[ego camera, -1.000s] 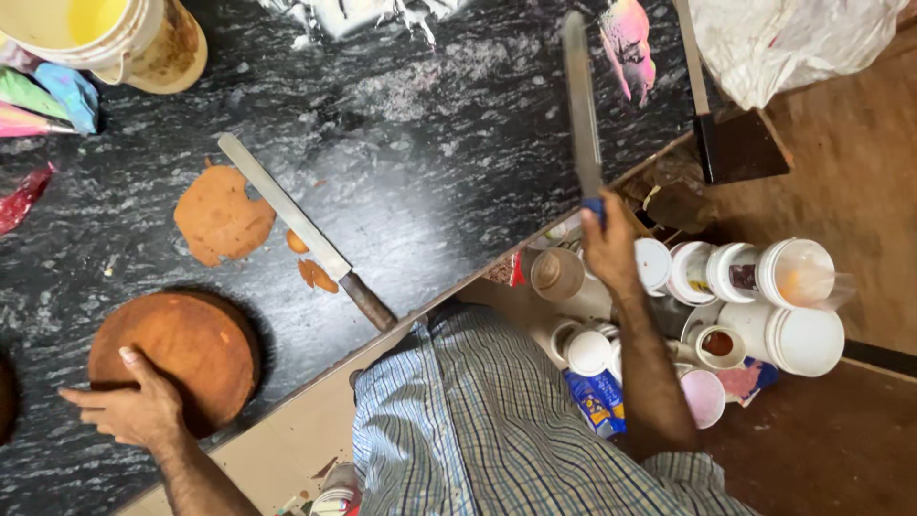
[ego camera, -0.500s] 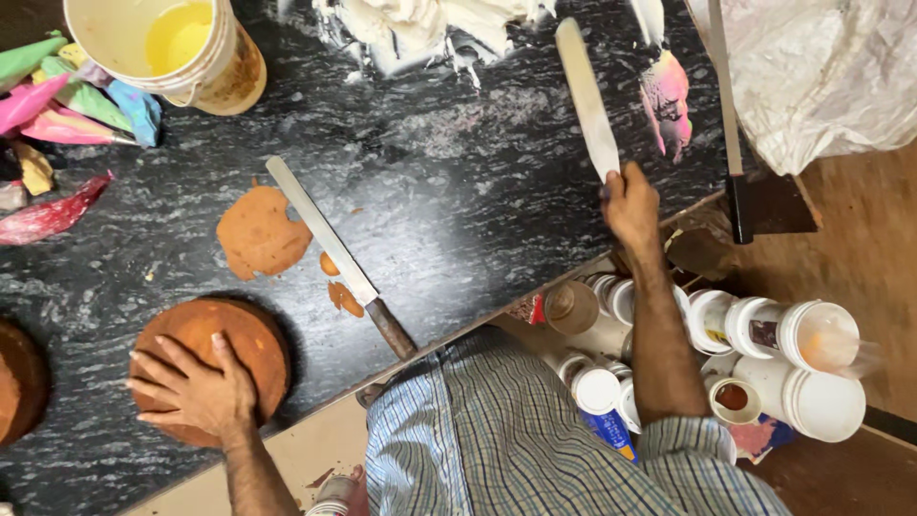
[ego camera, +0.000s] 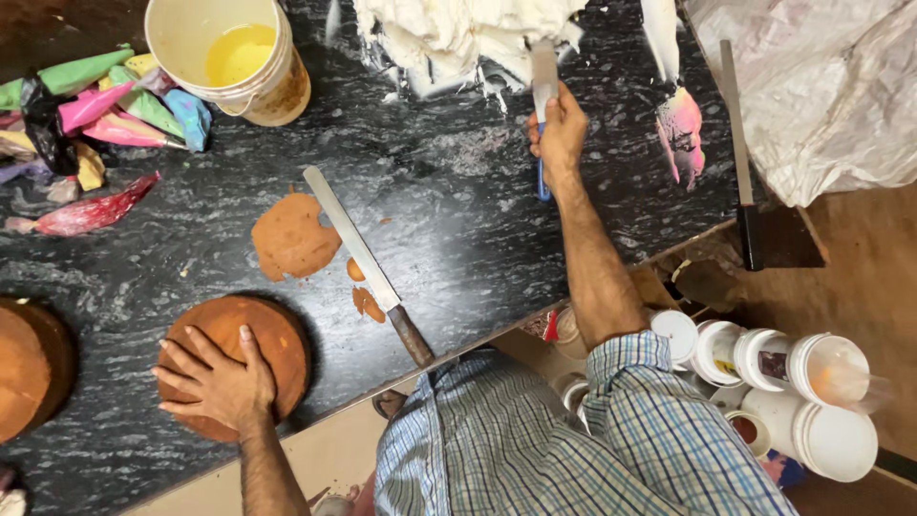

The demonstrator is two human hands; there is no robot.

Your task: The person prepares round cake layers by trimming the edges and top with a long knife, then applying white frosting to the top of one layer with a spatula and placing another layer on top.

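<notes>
Your left hand (ego camera: 218, 382) lies flat on the round brown cake layer (ego camera: 250, 346), fingers spread apart and pressing down on its top, not curled around it. This layer sits near the near edge of the black marbled bench (ego camera: 458, 239), toward its left end. A second brown cake layer (ego camera: 29, 368) sits just to the left, at the left edge of the view, apart from the first.

Further in, a long knife (ego camera: 368, 266) with a dark handle lies diagonally on the bench, handle toward the near edge. A thin brown cake slice (ego camera: 291, 237) lies just beside the blade on its left, and small brown crumbs (ego camera: 368, 301) lie against the blade near the handle.

Your right hand (ego camera: 559, 129) is stretched toward the far edge, fingers clamped around the blue handle of a palette knife (ego camera: 543, 105). Its blade points away from you and touches the mound of white cream (ego camera: 468, 33) at the far edge.

At the far left, coloured piping bags (ego camera: 105, 105) lie in a heap beside a cream-coloured bucket (ego camera: 239, 62) holding yellow liquid. Below the bench's right end, white lidded tubs (ego camera: 793, 382) stand clustered together.
</notes>
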